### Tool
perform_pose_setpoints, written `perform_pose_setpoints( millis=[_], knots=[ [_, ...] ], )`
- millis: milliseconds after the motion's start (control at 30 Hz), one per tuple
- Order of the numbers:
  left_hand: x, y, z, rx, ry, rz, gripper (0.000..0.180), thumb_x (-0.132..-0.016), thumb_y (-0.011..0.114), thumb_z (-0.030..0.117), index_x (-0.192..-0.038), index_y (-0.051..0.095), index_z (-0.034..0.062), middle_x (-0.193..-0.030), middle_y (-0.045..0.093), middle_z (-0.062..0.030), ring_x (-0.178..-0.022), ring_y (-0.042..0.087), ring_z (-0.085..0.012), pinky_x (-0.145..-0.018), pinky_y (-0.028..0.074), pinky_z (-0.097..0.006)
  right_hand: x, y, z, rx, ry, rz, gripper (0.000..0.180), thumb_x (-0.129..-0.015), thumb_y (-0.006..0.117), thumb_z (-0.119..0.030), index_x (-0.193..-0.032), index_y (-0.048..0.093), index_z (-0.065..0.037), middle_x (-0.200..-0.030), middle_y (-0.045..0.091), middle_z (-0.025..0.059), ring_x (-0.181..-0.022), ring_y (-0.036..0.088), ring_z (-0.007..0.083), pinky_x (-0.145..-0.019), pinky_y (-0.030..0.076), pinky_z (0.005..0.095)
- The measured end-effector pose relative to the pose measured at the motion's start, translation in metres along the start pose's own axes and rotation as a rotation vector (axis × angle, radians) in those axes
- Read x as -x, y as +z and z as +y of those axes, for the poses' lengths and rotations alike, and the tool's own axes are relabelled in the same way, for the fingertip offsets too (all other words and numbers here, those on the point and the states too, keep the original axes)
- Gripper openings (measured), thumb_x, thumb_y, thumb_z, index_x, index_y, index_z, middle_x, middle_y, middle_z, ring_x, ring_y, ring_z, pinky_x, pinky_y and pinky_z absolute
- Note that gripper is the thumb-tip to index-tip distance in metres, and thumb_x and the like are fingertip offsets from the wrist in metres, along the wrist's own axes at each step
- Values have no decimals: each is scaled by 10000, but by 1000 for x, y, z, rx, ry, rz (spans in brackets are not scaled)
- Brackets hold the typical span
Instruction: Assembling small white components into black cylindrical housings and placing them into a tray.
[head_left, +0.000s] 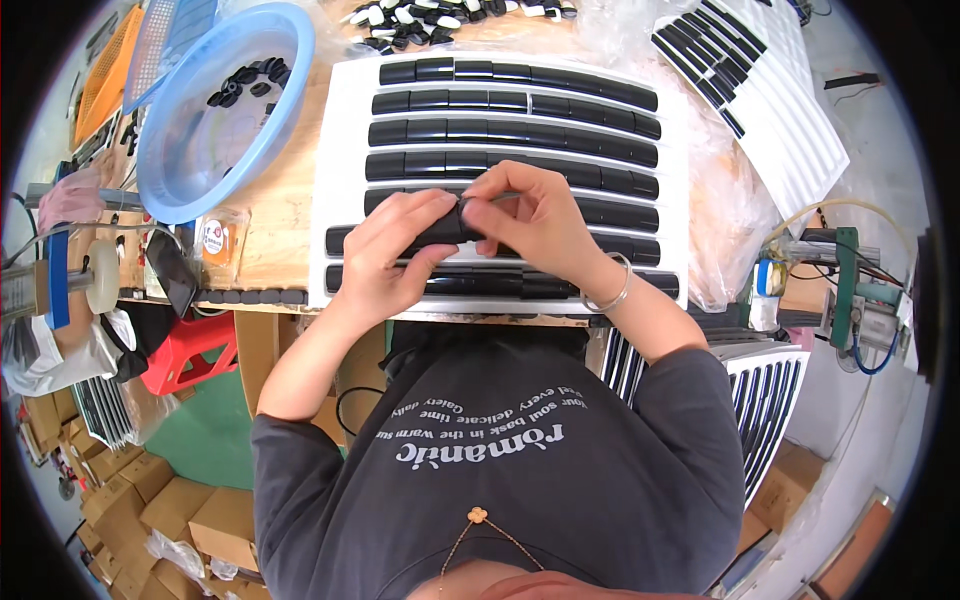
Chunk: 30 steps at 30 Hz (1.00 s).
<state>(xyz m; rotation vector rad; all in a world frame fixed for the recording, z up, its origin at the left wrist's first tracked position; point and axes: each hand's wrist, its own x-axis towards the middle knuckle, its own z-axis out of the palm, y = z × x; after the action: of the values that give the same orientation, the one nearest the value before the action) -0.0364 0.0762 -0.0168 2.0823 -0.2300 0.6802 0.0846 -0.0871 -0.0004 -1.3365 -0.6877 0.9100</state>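
Dark grey shirt cloth (330, 480) fills the foreground, below the near edge of the bench (285, 215). Over the near half of a white tray (343, 120), the left hand (390, 245), fingers curled toward the thumb, grips a black piece (440, 236); close beside, the right hand (535, 218) pinches its right end between thumb and bent fingertips

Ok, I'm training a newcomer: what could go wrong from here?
The black rounded piece held by the left hand and right hand might slip and scuff the glossy black pieces lined up beneath. The thin silver-coloured bangle hanging over those pieces could scratch them. The large white plastic tray lies along the front of the wooden table, so a bump might shift it.
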Motion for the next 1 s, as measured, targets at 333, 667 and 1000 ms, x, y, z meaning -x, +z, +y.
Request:
perform_pose_setpoints(
  millis=[333, 667, 1000],
  knots=[
    [-10, 24, 9, -2, 196, 99, 472, -578, 744, -53, -1038, 638, -53, -1013, 649, -195, -891, 643, -338, -789, 514, -367, -12, 30, 11, -254, -99, -1, 523, -1018, 198, -447, -1185, 466, -30, -1010, 567, 78, -939, 538, 124, -873, 411, 263],
    [-3, -20, -18, 19, -243, -19, 450, -731, 631, -81, -1168, 571, 10, -1120, 573, -170, -1039, 578, -295, -906, 446, -325, -204, -150, -4, 1464, -579, 260, 287, -750, 669, -151, -1001, 633, -16, -809, 647, 191, -762, 640, 349, -709, 507, 421],
    [18, 13, -11, -410, -177, -431, 438, -713, 677, 28, -1137, 587, 88, -1124, 496, -77, -1059, 419, -284, -921, 301, -409, -254, -260, 61, 1605, -377, 357, 213, -855, 454, -80, -1006, 599, -47, -1022, 597, 252, -999, 552, 416, -879, 458, 434]
  ],
)
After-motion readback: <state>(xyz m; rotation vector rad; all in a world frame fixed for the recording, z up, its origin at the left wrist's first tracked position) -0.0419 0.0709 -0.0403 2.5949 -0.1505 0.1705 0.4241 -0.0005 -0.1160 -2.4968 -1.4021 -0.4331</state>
